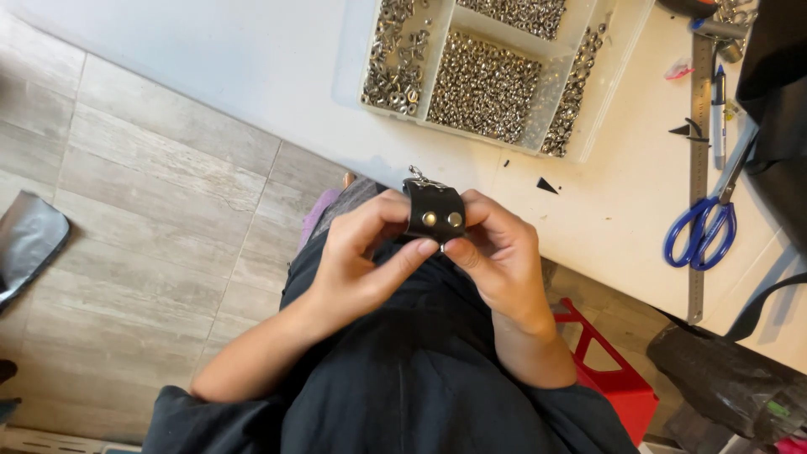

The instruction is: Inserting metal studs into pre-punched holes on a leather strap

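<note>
Both hands meet over the person's lap, just off the near edge of the white table (588,210). The left hand (357,261) and the right hand (496,252) are closed from either side on a small black leather strap piece (435,212), thumbs and forefingers pinching its lower edge, where a small metal part shows between the fingertips. The piece is held upright and facing the camera, probably so its two brass-coloured snap caps (442,219) can be seen while the fingers work underneath. A silver metal clip (418,178) sticks out of its top edge.

Beyond the hands, on the far part of the table, a clear compartment box (496,76) sits within easy reach; its sections keep several kinds of small silver fittings apart. To the right lie blue-handled scissors (702,231) beside a long metal ruler (699,168) and a pen (719,105), with black offcuts (546,185) scattered nearby, which suggests cutting is done on that side. A red stool (614,370) stands below the table edge, and grey floor tiles (151,210) fill the left.
</note>
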